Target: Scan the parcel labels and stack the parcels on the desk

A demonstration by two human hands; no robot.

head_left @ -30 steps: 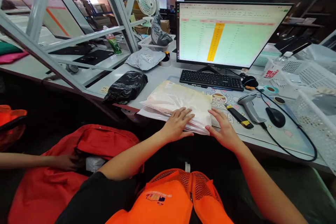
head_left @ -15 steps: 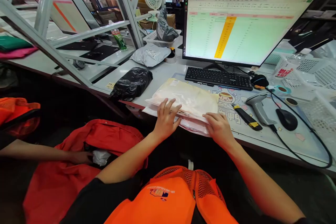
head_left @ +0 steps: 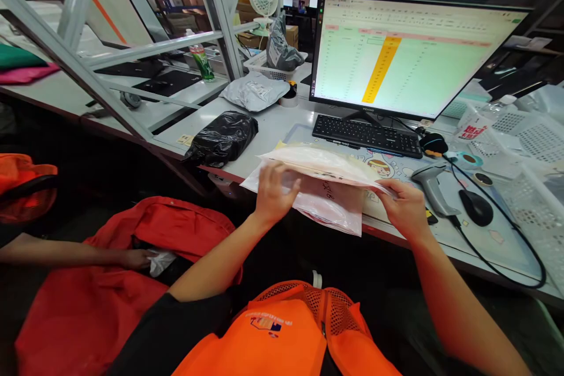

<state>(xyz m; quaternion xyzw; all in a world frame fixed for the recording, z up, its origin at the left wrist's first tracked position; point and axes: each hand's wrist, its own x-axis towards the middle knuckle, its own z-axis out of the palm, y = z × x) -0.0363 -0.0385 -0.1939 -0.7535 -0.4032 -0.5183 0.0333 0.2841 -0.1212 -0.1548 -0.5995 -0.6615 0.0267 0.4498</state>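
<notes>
Centre frame: upper white plastic packet (head_left: pixel 321 161), long axis left–right, extends leftward from right hand (head_left: pixel 403 205), whose grip pinches its right corner. Left hand (head_left: pixel 273 195) at front edge; cannot tell whether closed.

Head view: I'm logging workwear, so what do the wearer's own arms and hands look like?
Both the left hand and the right hand are ungloved, with no watch or bracelet visible. The forearms are uncovered; a plain black sleeve covers the upper left arm. Over the torso is a bright orange vest with mesh panels and a small printed logo.
</notes>
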